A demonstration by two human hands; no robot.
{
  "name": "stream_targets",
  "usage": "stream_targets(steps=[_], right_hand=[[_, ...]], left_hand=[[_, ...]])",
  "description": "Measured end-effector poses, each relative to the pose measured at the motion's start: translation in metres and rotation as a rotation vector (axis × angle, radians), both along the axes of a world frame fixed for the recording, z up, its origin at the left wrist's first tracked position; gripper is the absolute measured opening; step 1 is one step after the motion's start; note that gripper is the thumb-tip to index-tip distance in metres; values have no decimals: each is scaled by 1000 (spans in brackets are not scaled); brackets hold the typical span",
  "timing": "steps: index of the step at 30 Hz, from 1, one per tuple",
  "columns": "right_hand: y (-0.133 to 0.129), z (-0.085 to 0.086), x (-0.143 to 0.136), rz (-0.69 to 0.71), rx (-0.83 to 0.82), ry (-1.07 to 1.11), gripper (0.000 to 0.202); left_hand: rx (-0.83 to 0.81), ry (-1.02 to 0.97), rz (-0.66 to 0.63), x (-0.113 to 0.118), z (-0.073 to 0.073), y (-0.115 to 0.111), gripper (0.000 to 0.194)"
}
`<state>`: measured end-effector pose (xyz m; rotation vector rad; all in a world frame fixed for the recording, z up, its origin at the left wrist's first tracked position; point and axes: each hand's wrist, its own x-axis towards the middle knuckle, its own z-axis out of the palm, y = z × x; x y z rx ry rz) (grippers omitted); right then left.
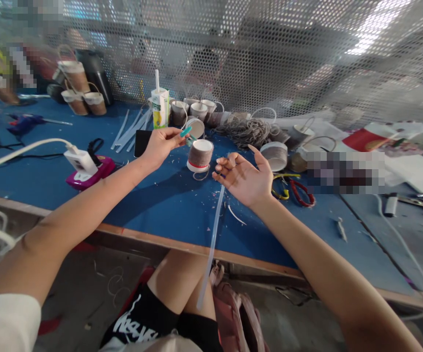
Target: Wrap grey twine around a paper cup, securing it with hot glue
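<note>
My left hand (163,145) pinches a small teal thing (185,131), its kind unclear, just above and left of a small cup wrapped in grey-brown cord (200,155). The cup stands on the blue table with a red line near its white lower rim; a thin cord loop (201,175) lies at its foot. To the right of the cup, my right hand (247,180) is palm up, fingers loosely bent and thumb apart. A translucent glue stick (214,234) runs from beneath its fingertips past the table's front edge; whether they touch it I cannot tell.
Behind are a drink carton (160,107), several wrapped cups (198,110) and a heap of grey cord (246,129). On the left lie glue sticks (134,129), a glue gun (24,123) and a purple power strip (90,173). Red-handled pliers (302,194) lie right; perforated metal (233,54) rises behind.
</note>
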<state>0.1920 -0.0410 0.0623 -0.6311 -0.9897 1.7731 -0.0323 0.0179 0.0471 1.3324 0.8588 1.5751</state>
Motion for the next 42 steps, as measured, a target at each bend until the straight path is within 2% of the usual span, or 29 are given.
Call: stream_targets(steps=[2, 5, 8, 11, 13, 15, 18, 19, 23, 24, 29, 33, 39, 42], right_hand=[[0, 1, 1, 28, -16, 24, 46], [-1, 2, 1, 48, -28, 51, 46], [0, 2, 2, 48, -37, 63, 46], [0, 2, 1, 48, -42, 75, 46], [0, 2, 1, 50, -46, 80, 46], [0, 2, 1, 48, -50, 82, 46], [-1, 3, 0, 45, -50, 78, 48], [-1, 3, 0, 46, -49, 74, 48], [-4, 5, -2, 73, -32, 58, 50], [-4, 5, -2, 87, -26, 54, 51], [-6, 5, -4, 170, 17, 31, 53], [-7, 4, -3, 222, 58, -16, 53], [-11, 3, -4, 264, 75, -31, 53], [-13, 3, -5, 301, 98, -41, 52]], left_hand=[[10, 5, -9, 0, 2, 0, 6], [53, -8, -10, -1, 6, 0, 14], [29, 11, -16, 0, 7, -1, 17], [39, 112, 2, -1, 2, 1, 14], [116, 175, 46, -3, -5, 5, 15], [246, 219, 96, -6, -11, 9, 25], [428, 325, 155, -8, -16, 12, 55], [463, 373, 172, -7, -16, 10, 60], [595, 572, 274, -2, -7, -10, 42], [641, 603, 280, 0, -4, -16, 42], [767, 679, 183, 8, 1, -31, 38], [775, 687, 248, 12, -1, -28, 46], [512, 541, 39, 14, -2, -31, 49], [489, 498, 40, 16, -1, -36, 47]])
